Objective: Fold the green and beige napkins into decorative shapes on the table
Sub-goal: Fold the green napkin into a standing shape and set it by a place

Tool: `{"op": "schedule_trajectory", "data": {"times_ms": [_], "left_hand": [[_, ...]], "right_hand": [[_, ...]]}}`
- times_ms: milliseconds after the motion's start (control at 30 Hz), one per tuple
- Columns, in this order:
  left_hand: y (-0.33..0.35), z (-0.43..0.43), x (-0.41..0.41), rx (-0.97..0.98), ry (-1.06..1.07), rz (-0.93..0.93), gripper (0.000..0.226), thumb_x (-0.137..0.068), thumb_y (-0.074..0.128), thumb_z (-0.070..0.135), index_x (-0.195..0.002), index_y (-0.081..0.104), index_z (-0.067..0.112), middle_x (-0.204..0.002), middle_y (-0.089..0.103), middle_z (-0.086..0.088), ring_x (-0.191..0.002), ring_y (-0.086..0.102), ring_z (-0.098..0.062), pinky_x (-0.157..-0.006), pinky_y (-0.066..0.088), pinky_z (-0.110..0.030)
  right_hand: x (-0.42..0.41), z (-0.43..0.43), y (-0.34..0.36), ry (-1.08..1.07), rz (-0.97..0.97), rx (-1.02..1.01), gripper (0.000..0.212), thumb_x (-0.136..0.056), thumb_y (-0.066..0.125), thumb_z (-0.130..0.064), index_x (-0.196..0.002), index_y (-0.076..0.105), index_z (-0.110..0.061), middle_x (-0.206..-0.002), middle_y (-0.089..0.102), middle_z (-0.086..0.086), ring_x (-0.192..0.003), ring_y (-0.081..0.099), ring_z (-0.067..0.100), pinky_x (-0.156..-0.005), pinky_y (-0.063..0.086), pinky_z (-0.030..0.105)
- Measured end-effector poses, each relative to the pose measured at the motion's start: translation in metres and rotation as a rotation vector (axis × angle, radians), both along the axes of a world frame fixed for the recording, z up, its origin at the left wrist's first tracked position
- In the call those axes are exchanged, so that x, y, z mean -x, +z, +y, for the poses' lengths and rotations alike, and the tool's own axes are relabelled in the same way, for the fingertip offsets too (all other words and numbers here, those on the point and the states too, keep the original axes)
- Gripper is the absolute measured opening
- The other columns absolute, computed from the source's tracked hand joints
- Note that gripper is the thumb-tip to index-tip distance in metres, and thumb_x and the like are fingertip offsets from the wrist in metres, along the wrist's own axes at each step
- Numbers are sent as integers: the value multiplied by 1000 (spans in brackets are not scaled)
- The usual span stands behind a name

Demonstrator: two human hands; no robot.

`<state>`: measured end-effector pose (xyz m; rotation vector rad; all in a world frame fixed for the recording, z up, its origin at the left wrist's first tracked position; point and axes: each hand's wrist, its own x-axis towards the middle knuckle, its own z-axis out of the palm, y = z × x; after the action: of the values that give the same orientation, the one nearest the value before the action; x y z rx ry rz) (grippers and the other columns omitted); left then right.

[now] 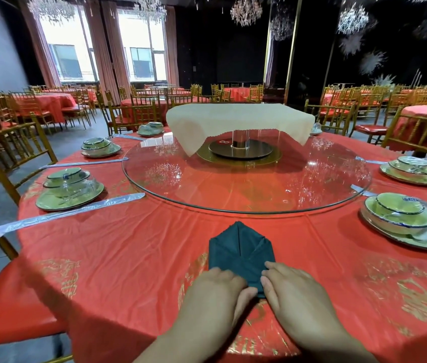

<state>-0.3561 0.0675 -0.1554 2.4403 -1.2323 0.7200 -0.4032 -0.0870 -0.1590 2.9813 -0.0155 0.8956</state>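
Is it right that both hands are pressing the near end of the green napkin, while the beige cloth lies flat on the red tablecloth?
Not quite. In the head view the beige cloth is draped over a raised stand at the table's centre, not flat. Both hands, left hand and right hand, do press the green napkin.

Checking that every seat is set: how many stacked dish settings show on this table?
6: three stacked green dish settings along the left edge, two on the right, one barely visible behind the beige cloth. More may be hidden.

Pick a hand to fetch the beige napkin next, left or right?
Probably right: the beige napkin spreads slightly right of centre, and the right hand sits that side. The left hand could pin the green napkin.
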Motion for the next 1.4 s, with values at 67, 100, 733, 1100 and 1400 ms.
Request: {"op": "schedule_trajectory", "data": {"times_ms": [67, 100, 733, 1100, 1400], "left_hand": [[8, -17, -10, -45, 72, -31, 33, -79, 37, 39, -58, 60, 27, -58, 56, 11, -53, 55, -10, -53, 38, -21], [9, -22, -13, -85, 87, 0, 30, -75, 37, 38, -63, 62, 27, -64, 59, 10, -58, 58, -12, -60, 38, -21], [-12, -21, -26, -198, 167, 195, 73, -99, -3, 34, -103, 70, 35, -111, 69, 8, -104, 64, -7, -80, 55, -31], [-10, -21, -26, -219, 122, 226, 70, -99, 0, 33, -101, 70, 33, -113, 66, 18, -108, 62, -5, -81, 55, -36], [-8, -19, -24, -302, 119, 254, 72, -99, -1, 33, -100, 70, 33, -109, 67, 19, -104, 63, -3, -94, 38, -34]], "right_hand": [[-2, -3, 5, 2, 41, -29, 38, -78, 35, -33, -57, 65, -24, -63, 65, -11, -54, 63, 8, -49, 49, 21], [-3, -4, 8, -3, 60, -40, 34, -76, 35, -33, -56, 61, -25, -58, 60, -11, -51, 61, 9, -47, 47, 21], [-88, -65, 37, 207, 630, -230, 26, -67, 25, -58, -70, 40, -37, -94, 38, -5, -97, 36, 11, -79, 22, 25], [-76, -58, 31, 209, 260, 46, 20, -71, 39, -38, -68, 53, -25, -71, 44, -7, -69, 47, 15, -64, 32, 28], [-76, -58, 18, 11, 313, -58, 62, -66, 12, -55, -98, 56, -24, -94, 49, -4, -95, 47, 21, -76, 24, 32]]}}
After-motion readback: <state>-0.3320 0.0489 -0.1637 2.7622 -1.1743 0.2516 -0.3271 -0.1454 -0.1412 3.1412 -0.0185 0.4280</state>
